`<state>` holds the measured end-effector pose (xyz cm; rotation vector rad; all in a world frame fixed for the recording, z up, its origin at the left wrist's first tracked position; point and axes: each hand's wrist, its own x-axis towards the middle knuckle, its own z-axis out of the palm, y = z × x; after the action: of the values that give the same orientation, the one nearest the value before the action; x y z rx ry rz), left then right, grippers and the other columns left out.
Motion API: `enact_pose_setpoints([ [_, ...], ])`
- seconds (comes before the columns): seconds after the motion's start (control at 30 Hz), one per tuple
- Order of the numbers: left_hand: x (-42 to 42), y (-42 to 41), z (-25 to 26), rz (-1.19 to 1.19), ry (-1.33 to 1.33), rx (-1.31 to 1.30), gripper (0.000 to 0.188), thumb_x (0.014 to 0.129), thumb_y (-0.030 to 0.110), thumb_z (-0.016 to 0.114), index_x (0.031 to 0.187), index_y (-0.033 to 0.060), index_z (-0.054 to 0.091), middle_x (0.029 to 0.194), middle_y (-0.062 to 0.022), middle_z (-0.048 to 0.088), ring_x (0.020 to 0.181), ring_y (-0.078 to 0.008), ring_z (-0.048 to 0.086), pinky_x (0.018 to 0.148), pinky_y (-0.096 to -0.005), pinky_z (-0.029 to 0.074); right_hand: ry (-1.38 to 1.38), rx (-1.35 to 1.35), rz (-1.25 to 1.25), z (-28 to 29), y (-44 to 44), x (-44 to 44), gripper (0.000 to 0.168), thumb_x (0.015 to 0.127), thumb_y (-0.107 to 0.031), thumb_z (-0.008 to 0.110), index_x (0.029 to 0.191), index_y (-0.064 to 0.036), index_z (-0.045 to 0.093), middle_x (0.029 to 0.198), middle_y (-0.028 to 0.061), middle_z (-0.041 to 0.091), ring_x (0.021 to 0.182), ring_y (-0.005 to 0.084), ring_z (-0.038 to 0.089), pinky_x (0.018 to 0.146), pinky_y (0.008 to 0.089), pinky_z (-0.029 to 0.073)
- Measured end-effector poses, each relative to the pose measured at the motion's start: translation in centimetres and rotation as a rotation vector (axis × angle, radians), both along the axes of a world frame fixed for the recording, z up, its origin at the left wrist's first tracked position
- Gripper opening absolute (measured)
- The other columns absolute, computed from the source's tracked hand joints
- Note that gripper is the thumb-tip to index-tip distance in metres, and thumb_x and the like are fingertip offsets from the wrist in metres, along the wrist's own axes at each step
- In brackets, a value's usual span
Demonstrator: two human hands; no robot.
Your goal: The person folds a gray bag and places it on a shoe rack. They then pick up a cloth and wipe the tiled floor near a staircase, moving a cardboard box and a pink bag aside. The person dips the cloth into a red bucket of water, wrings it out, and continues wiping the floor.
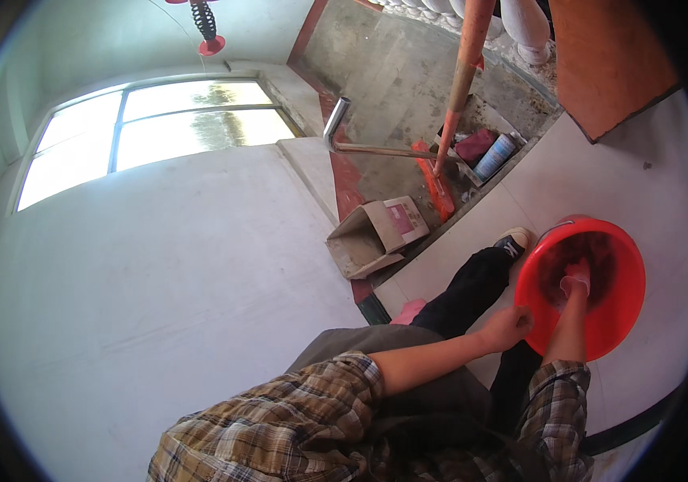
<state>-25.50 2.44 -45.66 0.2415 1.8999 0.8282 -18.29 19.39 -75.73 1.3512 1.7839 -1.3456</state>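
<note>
A red plastic bucket (620,289) stands on the tiled floor before me, leaning its mouth towards me. My right hand (576,274) reaches down inside it, with whitish suds around the wrist. Dark, murky contents (597,253) lie at the bucket's bottom, and whether the fingers hold anything there is hidden. My left hand (505,329) is curled into a loose fist at the bucket's near left rim, with nothing visible in it. Whether it touches the rim is unclear.
A shoe (513,242) rests left of the bucket. Beyond lie an open cardboard box (374,232), an orange broom (439,187), a bent metal tube (380,149) and a dustpan-like tray (503,123) holding a spray can (494,158). An orange-brown panel (609,66) stands upper right.
</note>
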Motion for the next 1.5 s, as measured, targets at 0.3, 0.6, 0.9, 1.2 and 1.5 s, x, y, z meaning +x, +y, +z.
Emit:
enact_pose_setpoints([
  [0.3,-1.1,4.9,-1.1,0.372,-0.604,-0.196,0.056,0.075,0.052,0.060,0.095,0.0000,0.056,0.095,-0.0188,0.056,0.088,-0.0303,0.056,0.071,-0.0427,0.046,0.475,0.136,-0.289,24.9,1.1,2.3,0.018,0.067,0.000,0.057,0.083,-0.004,0.049,0.077,0.0032,0.049,0.068,0.0142,0.047,0.065,0.0293,0.043],
  [0.6,-1.2,9.2,-1.1,0.853,-1.313,0.218,0.078,0.068,0.069,0.056,0.128,0.0216,0.042,0.136,-0.0080,0.035,0.121,-0.0324,0.035,0.097,-0.0589,0.023,0.515,0.016,-0.225,51.2,0.6,1.6,0.021,0.063,0.003,0.060,0.075,-0.006,0.045,0.072,0.0020,0.044,0.069,0.0125,0.043,0.066,0.0236,0.038],
  [0.9,-0.4,10.6,-7.0,0.924,-1.500,0.370,0.033,0.082,0.039,0.056,0.100,0.0117,0.060,0.102,-0.0067,0.061,0.096,-0.0274,0.057,0.086,-0.0492,0.041,0.759,0.051,-0.275,55.5,2.1,-2.0,0.028,0.061,0.010,0.058,0.076,-0.008,0.042,0.075,0.0005,0.039,0.070,0.0106,0.039,0.067,0.0204,0.034],
  [1.2,3.3,9.1,-5.2,1.191,-1.191,0.330,0.027,0.089,0.029,0.045,0.101,0.0086,0.058,0.094,-0.0120,0.062,0.081,-0.0228,0.062,0.073,-0.0417,0.050,0.697,0.474,-0.152,46.4,3.6,-5.9,0.044,0.072,0.005,0.057,0.113,-0.002,0.044,0.109,0.0109,0.050,0.098,0.0259,0.050,0.085,0.0315,0.039],
  [1.5,1.9,7.7,-0.1,0.874,-1.377,0.326,0.046,0.076,0.047,0.065,0.103,0.0108,0.056,0.098,-0.0051,0.060,0.091,-0.0182,0.055,0.081,-0.0350,0.046,0.334,0.510,0.225,38.7,-3.0,-0.9,0.044,0.069,-0.003,0.060,0.110,-0.004,0.045,0.101,0.0196,0.054,0.095,0.0362,0.050,0.084,0.0429,0.039],
])
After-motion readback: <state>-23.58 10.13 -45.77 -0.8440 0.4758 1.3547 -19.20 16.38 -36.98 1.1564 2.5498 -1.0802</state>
